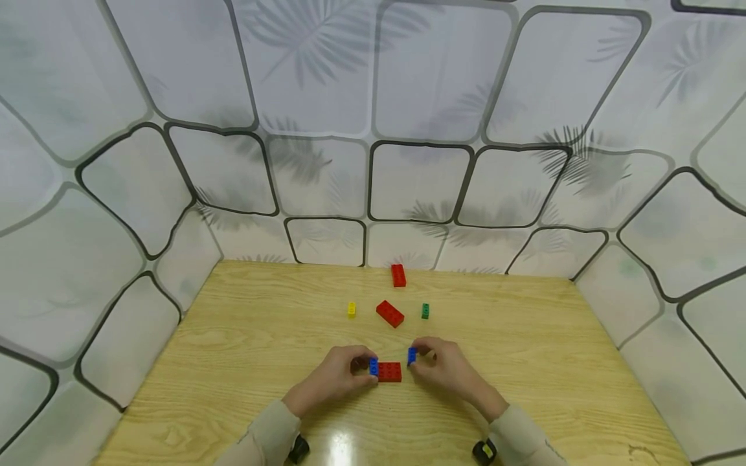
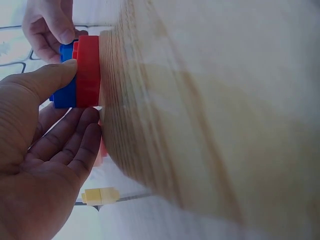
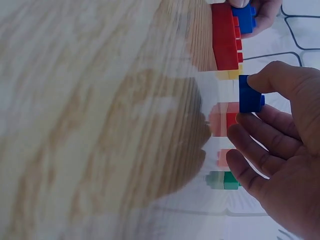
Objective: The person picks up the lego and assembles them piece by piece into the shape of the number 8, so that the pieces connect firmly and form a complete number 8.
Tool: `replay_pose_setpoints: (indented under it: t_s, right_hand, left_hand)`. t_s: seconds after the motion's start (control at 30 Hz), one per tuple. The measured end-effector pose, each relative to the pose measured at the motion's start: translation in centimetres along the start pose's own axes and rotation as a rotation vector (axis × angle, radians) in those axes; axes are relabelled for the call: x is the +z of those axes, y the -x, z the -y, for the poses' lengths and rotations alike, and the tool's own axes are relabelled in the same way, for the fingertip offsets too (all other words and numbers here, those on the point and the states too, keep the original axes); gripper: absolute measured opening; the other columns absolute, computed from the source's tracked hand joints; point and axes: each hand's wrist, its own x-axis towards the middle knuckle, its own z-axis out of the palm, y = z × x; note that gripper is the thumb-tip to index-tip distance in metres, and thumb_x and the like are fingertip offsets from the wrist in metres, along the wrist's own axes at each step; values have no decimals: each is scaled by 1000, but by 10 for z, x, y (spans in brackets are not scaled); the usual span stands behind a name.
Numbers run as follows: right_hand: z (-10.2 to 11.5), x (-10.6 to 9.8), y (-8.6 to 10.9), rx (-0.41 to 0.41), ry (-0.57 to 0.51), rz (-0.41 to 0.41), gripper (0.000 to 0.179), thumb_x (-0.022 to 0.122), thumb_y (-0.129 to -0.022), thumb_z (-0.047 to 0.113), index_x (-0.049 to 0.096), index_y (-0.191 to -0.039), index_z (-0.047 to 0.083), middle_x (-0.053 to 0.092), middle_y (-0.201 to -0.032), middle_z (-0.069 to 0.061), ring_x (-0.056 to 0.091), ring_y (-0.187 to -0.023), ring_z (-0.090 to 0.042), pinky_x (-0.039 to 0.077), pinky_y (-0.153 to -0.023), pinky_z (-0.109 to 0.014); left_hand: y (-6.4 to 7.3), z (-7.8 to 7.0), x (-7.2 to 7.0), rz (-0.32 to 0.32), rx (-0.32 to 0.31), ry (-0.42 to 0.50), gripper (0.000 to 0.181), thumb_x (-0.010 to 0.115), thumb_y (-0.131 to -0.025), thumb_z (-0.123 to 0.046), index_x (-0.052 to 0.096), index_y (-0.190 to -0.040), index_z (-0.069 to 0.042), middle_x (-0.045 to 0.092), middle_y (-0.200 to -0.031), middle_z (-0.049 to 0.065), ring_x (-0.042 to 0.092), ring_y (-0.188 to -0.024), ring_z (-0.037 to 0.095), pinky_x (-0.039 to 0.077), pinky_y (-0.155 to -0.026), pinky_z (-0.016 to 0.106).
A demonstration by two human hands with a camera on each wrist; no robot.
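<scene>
Pinching one blue brick (image 1: 373, 367), the left hand (image 1: 335, 375) held it on the left end of a red brick (image 1: 390, 372). Just beyond its right end, the right hand (image 1: 447, 369) pinched a second blue brick (image 1: 412, 356). Farther off lay two other red bricks (image 1: 390, 314), one yellow brick (image 1: 351, 310), one green brick (image 1: 425, 311).

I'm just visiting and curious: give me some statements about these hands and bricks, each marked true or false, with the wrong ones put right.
1. The right hand pinches a blue brick. True.
2. The left hand is empty. False: it pinches another blue brick, atop a red brick.
3. In the head view, the green brick is right of the yellow brick. True.
4. The yellow brick touches a hand. False: it lies apart, beyond both.
</scene>
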Motion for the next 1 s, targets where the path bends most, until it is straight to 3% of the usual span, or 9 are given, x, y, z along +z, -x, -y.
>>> replay_pose_setpoints:
  t_s: [1.0]
  right_hand:
    - [13, 8, 3, -70, -58, 102, 29, 78, -97, 25, 72, -123, 15, 73, -115, 5, 67, -105, -17, 56, -87, -32]
  left_hand:
    - [0, 0, 2, -31, 41, -16, 36, 83, -94, -26, 73, -124, -8, 75, -116, 1, 69, -103, 14, 57, -90, 29]
